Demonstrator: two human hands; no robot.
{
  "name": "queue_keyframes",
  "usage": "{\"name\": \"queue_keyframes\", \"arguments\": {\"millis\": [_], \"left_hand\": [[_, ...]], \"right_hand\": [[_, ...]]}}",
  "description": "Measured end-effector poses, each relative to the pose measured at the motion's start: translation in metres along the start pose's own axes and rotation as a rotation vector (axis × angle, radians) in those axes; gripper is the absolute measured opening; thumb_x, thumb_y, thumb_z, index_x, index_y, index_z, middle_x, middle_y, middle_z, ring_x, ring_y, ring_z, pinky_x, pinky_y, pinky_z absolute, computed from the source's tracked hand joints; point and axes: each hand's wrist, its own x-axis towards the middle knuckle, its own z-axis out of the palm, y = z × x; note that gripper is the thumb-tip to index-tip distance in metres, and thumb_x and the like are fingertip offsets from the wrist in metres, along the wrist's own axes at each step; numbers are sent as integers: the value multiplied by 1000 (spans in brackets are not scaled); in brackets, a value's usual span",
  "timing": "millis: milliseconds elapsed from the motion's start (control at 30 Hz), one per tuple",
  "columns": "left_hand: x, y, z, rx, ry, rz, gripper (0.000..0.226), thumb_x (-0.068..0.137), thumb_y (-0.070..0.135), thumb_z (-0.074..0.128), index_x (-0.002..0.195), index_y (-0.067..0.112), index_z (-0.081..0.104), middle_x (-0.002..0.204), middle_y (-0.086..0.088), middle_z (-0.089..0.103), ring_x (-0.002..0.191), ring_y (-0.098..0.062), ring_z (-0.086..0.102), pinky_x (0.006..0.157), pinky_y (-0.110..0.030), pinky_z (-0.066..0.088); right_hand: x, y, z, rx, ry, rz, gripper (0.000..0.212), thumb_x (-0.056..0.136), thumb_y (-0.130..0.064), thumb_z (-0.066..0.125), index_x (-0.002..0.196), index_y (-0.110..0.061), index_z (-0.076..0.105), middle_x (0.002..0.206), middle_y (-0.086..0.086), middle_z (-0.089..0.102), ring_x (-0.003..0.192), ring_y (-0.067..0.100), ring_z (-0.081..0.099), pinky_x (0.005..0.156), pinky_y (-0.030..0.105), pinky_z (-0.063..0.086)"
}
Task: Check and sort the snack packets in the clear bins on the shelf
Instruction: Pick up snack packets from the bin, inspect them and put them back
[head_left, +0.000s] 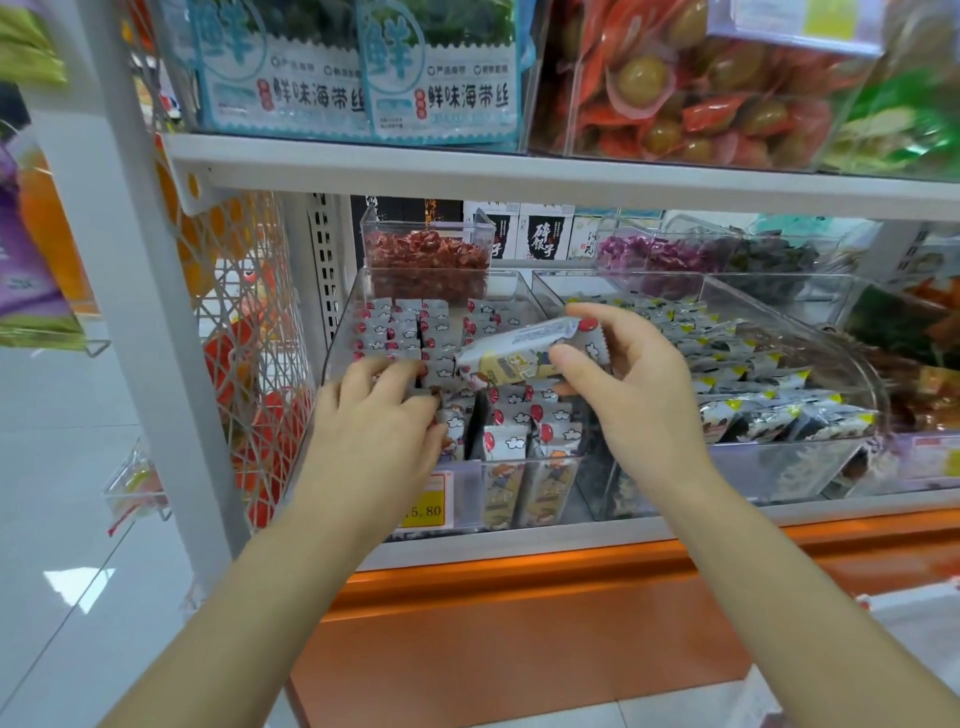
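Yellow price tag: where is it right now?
Head view, lower centre: the yellow price tag sits on the front of the left clear bin, just below the left hand.

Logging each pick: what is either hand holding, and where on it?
The right hand pinches one snack packet at its right end. The left hand rests among the binned packets; any grip is hidden.

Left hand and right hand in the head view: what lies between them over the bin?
In the head view, upright grey packets with red balloons fill the stretch between the left hand and right hand; the held packet projects across above them.
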Motion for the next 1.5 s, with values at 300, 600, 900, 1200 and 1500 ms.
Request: {"name": "queue_keyframes", "arguments": {"millis": [300,600,900,1200,1500], "left_hand": [[-4,-6,-3,-229,80,22,2,76,18,75,76,20,73,93,4,52,97,-21,37,81,-32,29],[-5,-6,-6,-187,101,53,7,73,18,78,78,17,75,87,0,53,91,-22,39,76,-38,36],[-5,-13,-15,-170,113,33,10,73,26,76,81,20,71,90,6,50,99,-23,43,83,-37,34],[-3,-16,-17,-178,110,10,9,77,27,72,84,22,70,92,8,49,100,-19,40,84,-32,31],[-4,-22,-19,-188,152,20,19,83,16,68,101,15,69,96,8,47,98,-13,36,83,-13,16]], "right_hand": [[20,-5,19,-381,-330,-141,25,86,-21,64,111,-19,63,96,-13,56,86,3,51,73,15,37],[22,-1,54,-793,-586,-315,19,92,-25,54,108,-22,66,98,-3,65,102,22,51,88,40,39],[45,3,45,-546,-492,-153,28,91,-3,43,108,-20,59,93,-6,69,85,12,64,76,34,53],[52,15,62,-982,-488,-336,22,83,-36,66,100,-22,71,108,-5,64,116,22,37,90,35,35],[50,-4,44,-561,-202,-324,8,89,-20,58,82,-21,58,81,-9,53,76,10,50,69,31,42]]}}
